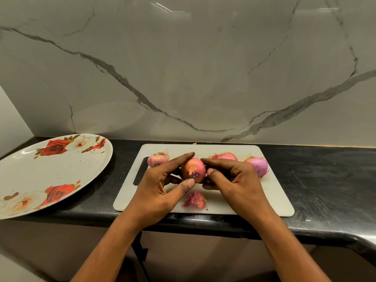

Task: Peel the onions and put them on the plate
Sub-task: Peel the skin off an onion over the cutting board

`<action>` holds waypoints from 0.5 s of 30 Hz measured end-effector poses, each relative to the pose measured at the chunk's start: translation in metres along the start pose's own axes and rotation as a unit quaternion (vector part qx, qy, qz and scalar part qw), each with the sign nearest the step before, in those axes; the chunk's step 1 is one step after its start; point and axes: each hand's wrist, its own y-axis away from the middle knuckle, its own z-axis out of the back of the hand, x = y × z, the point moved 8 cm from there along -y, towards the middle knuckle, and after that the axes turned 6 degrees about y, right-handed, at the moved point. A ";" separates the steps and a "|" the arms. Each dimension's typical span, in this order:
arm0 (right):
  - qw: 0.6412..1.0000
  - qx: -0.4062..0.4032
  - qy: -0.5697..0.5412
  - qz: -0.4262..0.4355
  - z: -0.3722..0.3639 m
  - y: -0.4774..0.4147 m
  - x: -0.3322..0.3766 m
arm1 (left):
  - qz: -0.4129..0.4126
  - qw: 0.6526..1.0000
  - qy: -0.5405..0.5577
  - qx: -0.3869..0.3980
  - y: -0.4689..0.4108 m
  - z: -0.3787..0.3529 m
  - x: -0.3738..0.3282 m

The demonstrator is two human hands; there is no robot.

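- Both hands hold one onion (193,169) up over the middle of the white cutting board (268,200).
- The left hand (160,184) grips it, with the thumb low and the fingers curled over the top.
- The right hand (234,178) grips the other side, with its thumb tip on the skin.
- Along the board's far edge sit a pink onion (156,159) near the left corner, a half-hidden onion (225,156) behind the right hand, and a purple onion (257,165) near the right edge.
- A bit of peel (194,199) lies by the board's near edge.
- The flowery plate (50,174) sits at the left end of the black counter (325,180), apart from the board.
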 end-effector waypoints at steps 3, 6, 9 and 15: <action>0.999 -0.030 -0.020 -0.009 0.005 -0.001 -0.003 | 0.000 1.000 0.007 -0.003 -0.001 0.001 -0.002; 0.998 -0.047 -0.039 -0.015 0.009 -0.001 -0.004 | 0.005 1.000 0.027 -0.008 -0.001 0.002 -0.001; 0.999 -0.035 -0.014 0.000 0.008 0.001 0.000 | 0.017 0.999 0.042 -0.009 -0.002 0.003 0.004; 0.999 0.009 0.050 0.019 -0.002 0.003 0.006 | -0.002 1.000 0.011 0.016 -0.001 0.001 0.003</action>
